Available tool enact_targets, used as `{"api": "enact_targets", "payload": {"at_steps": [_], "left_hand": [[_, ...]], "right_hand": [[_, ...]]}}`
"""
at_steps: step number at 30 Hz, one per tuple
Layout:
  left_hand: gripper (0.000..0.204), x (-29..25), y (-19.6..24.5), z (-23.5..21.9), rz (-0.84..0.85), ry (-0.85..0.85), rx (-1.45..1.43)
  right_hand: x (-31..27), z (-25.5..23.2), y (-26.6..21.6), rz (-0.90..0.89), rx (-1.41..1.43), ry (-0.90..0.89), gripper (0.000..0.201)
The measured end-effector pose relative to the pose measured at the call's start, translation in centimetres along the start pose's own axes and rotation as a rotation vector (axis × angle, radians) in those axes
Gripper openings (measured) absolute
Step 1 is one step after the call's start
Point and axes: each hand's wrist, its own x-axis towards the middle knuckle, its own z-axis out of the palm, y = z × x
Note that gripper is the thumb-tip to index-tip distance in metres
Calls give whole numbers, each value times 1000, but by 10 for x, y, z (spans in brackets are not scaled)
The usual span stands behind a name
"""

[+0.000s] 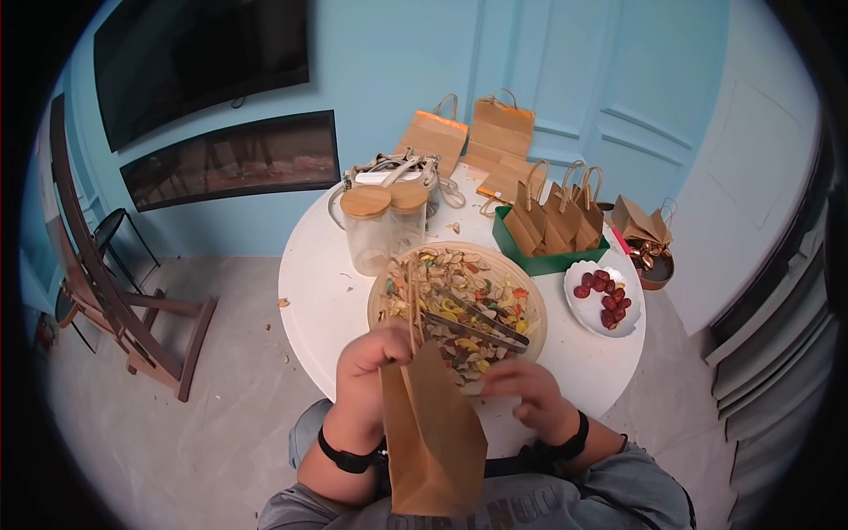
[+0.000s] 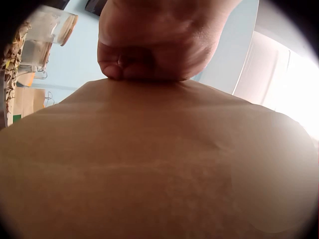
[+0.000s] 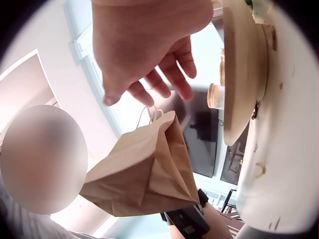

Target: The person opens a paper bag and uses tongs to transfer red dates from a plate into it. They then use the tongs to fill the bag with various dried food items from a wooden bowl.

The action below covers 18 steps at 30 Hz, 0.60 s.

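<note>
A brown paper bag [image 1: 428, 433] with twisted paper handles [image 1: 414, 300] is held up in front of the torso by my left hand [image 1: 375, 362]. The fingers of that hand curl over the bag's top edge; in the left wrist view the bag's broad side fills the lower half. My right hand [image 1: 530, 397] hovers just right of the bag, fingers spread and loosely bent, holding nothing. Beyond both hands, a round wooden tray [image 1: 378, 305] carries a loose mix of dried pieces [image 1: 477, 283]. Metal tongs [image 1: 477, 331] lie across the mix.
Two clear jars [image 1: 367, 243] with wooden lids stand behind the tray, near a pale handbag [image 1: 415, 168]. A green box [image 1: 543, 262] at the back right holds several small paper bags [image 1: 574, 221]. Red dates [image 1: 608, 296] lie on a white plate [image 1: 583, 320]. Larger paper bags [image 1: 501, 132] stand at the back.
</note>
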Motion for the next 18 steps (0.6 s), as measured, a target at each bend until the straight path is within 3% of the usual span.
{"api": "enact_targets", "payload": {"at_steps": [1,3,4,6,7,9,10,13,18], "left_hand": [[20,-1,4,5,-34,-8,71],[18,3,5,13,-49,-59,175],[19,4,3,17,-7,-121,327],[29,4,-4,24,57,-192,552],[29,3,-5,27,40,-190,547],[28,4,-3,31,103,-214,672],[26,5,0,30,90,-237,690],[26,5,0,26,63,-229,662],[26,9,4,18,51,-189,705]], "right_hand": [[11,-1,-2,0,0,1,37],[36,-6,-17,290,47,35,37],[49,-8,-25,298,51,38,37],[70,-14,-35,509,161,-143,47],[73,-14,-28,523,170,-143,47],[72,-12,-9,262,22,-176,49],[70,-12,-10,369,145,-174,48],[58,-15,1,310,315,-187,47],[59,-26,-8,402,467,-145,17]]}}
